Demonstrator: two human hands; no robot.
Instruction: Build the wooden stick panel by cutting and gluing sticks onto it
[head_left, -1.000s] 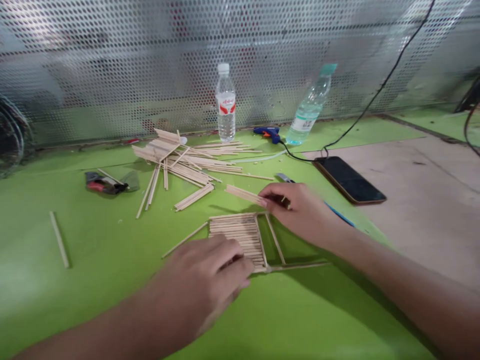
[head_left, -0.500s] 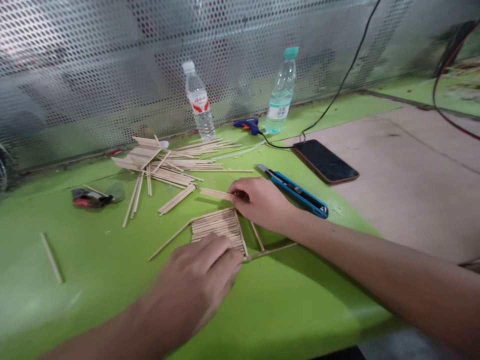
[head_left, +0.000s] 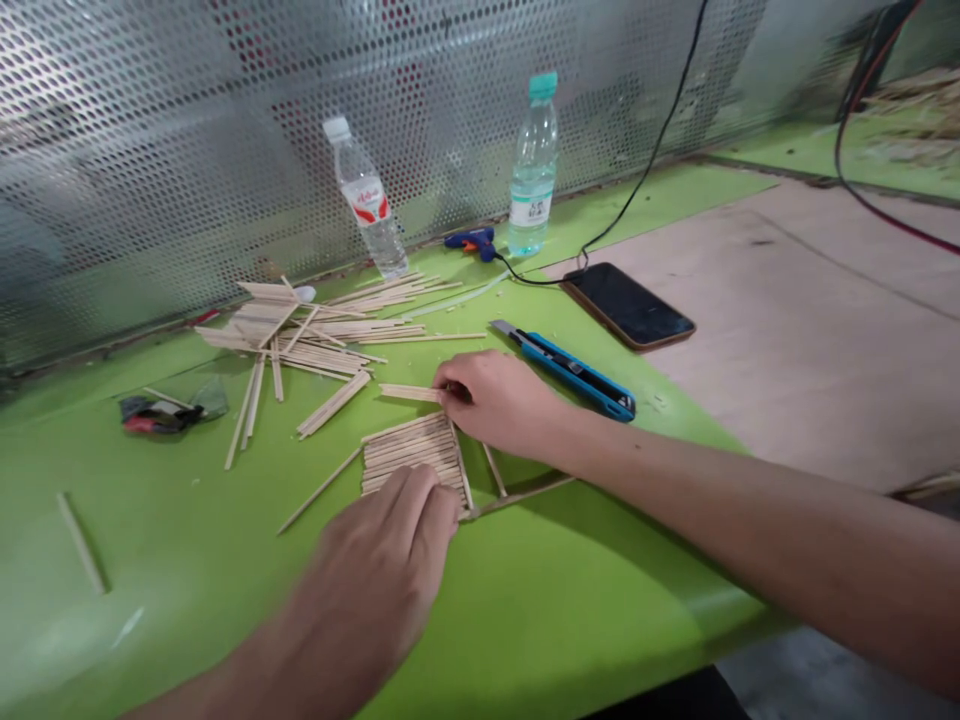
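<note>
A flat frame of thin wooden sticks lies on the green table, with a row of sticks laid side by side in one bay and another bay to the right bare inside. My left hand is closed over the near edge of this frame, its fingertips hidden behind the knuckles. Just beyond the frame's far edge, my right hand is curled in a pinch around a few short wooden sticks, which point out to the left. A small bundle of cut sticks lies left of them.
A blue utility knife lies blade out beyond my right forearm, near a phone. Behind are a blue glue gun, two water bottles and a loose stick pile. A small plastic bag and single stick are left.
The view has shifted, so everything sits a little further left in it. Both hands keep nearly the same place and grip at the stick frame.
</note>
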